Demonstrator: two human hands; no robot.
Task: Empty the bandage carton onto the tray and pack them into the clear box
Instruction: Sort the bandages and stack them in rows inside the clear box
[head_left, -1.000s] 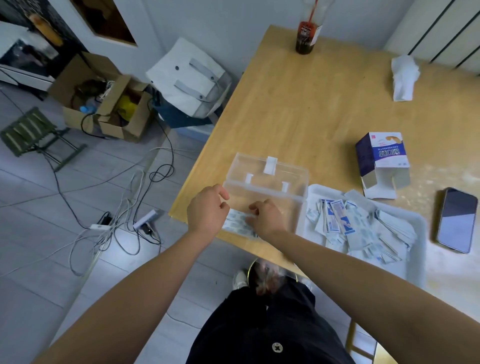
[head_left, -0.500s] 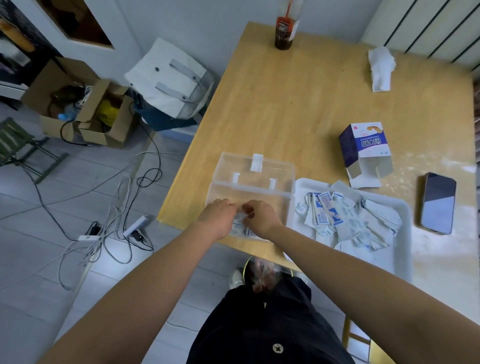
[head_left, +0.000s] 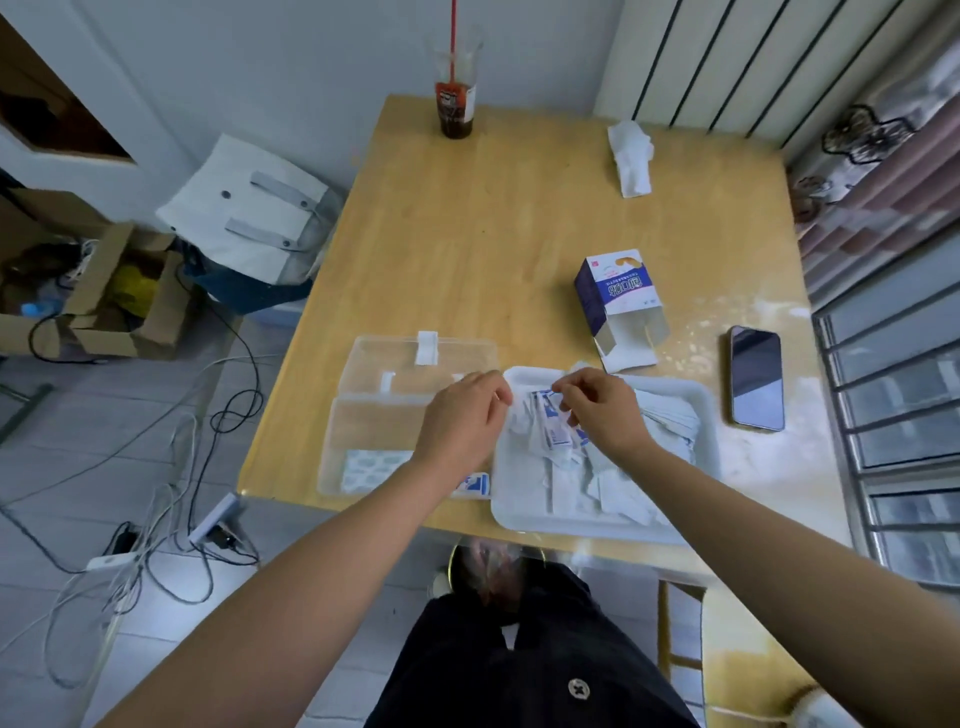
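The clear box (head_left: 358, 415) lies at the table's near left with its lid folded back, and a few bandages (head_left: 371, 467) lie flat in its near end. Right of it, the white tray (head_left: 704, 415) holds a loose pile of bandages (head_left: 576, 483). My right hand (head_left: 605, 413) is over the tray's far left corner and pinches bandages from the pile. My left hand (head_left: 462, 423) hovers at the seam between box and tray with curled fingers. Its fingertips are hidden, close to the pile. The bandage carton (head_left: 618, 299) lies open on the table behind the tray.
A phone (head_left: 757, 376) lies right of the tray. A drink cup with a straw (head_left: 456, 106) and a crumpled tissue (head_left: 631, 158) sit at the far edge. Cables, cardboard boxes and a bag are on the floor to the left.
Both hands have left the near end of the clear box and moved right and away to the tray's far left corner. The bandages they were placing now lie in the box.
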